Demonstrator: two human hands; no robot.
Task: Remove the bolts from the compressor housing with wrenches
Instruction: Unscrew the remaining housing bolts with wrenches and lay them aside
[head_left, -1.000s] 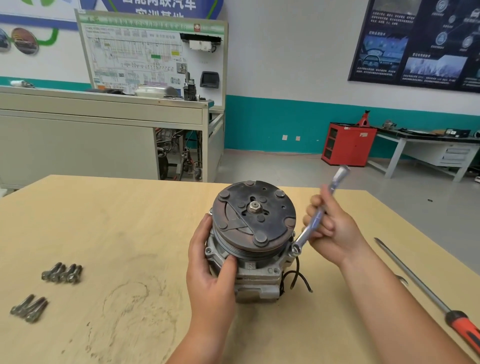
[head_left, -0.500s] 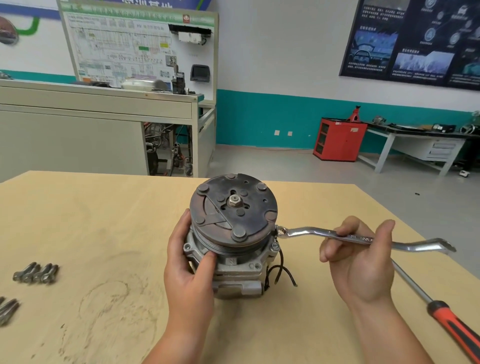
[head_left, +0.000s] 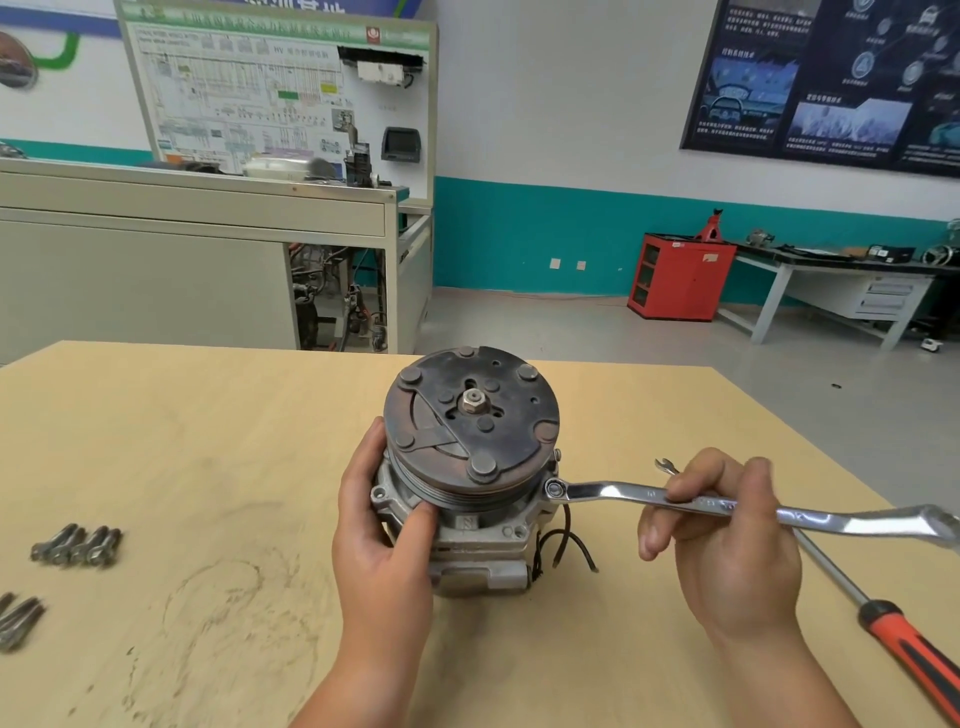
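The work is looking well advanced but not finished. Far out to the left of the left hand (head_left: 382, 545), a cluster of loose bolts (head_left: 78, 545) is lying on the bench (head_left: 208, 441), and more bolts (head_left: 18, 621) are showing nearer the edge of view, partly cut off, so several are already out.

The compressor housing (head_left: 470, 525) is standing between the two hands, clutch face tilted up and away. The left hand is wrapping round its left flank, fingers curled behind and thumb pressing on the front, steadying it.

The right hand (head_left: 727, 551) is gripping the shank of a long wrench (head_left: 623, 491), fingers folded over the top. The wrench's ring end is sitting on a bolt (head_left: 555, 488) at the housing's right flange, on the side facing that hand. That bolt is seated in its hole, so at least this one is waiting to come out; how loose it is cannot be told. Whether others are waiting on the hidden far side is also unclear.

A screwdriver (head_left: 909, 644) is lying beyond the right hand, unused.
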